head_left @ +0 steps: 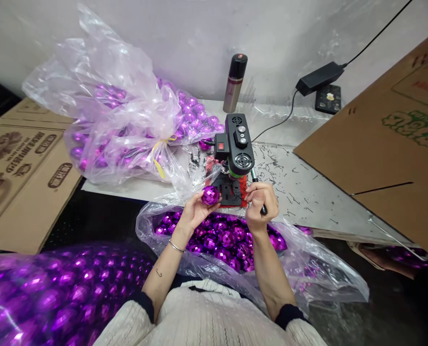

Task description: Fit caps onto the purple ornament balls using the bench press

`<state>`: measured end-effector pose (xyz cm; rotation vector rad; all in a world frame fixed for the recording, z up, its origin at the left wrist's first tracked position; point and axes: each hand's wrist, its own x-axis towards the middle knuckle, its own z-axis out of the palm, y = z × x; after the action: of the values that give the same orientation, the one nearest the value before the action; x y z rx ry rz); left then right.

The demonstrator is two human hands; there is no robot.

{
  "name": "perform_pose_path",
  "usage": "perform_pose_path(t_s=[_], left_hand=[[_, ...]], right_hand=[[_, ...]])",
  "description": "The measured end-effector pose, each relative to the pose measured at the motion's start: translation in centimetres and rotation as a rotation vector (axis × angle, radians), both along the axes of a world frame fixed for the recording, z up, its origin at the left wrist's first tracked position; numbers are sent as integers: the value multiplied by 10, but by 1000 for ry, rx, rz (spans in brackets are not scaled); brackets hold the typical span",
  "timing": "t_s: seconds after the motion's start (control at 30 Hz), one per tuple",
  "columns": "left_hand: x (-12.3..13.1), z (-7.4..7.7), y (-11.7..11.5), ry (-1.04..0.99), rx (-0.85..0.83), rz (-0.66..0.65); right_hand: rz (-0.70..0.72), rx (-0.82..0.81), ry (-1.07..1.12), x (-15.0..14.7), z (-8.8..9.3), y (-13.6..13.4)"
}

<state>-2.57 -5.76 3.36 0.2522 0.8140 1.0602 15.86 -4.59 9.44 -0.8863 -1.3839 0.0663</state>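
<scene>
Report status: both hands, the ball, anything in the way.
Left hand holding purple ball near black machine. Right hand closed around lever handle. Loose clear plastic close by the ball; open bag of balls below hands.

Black machine (240, 144) on white table (300, 204)

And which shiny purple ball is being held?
The ball in the left hand; the right hand grips a black handle, and no other ball is held.
</scene>
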Motion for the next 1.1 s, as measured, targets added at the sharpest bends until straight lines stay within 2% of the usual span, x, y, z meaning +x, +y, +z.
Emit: perform_pose_path(t_s=[0.13, 0.27, 0.43, 0.6, 0.8, 0.93, 1.1], left_hand=[[1, -6, 3, 68, 6, 16], [2, -11, 11, 197, 82, 44], [14, -16, 27, 269, 206, 140], [32, -29, 40, 506, 379, 243], [39, -38, 48, 803, 610, 173], [40, -42, 48, 1031, 705, 127], [36, -49, 49, 1190, 852, 104]], right_hand=[[-6, -7, -4, 0, 1, 0], [-29, -22, -8, -1, 4, 0], [-23, -41, 38, -4, 22, 3], [-13, -83, 39, -4, 42, 8], [4, -49, -3, -2, 45, 7], [-7, -37, -42, -1, 44, 4], [3, -32, -71, 1, 42, 2]])
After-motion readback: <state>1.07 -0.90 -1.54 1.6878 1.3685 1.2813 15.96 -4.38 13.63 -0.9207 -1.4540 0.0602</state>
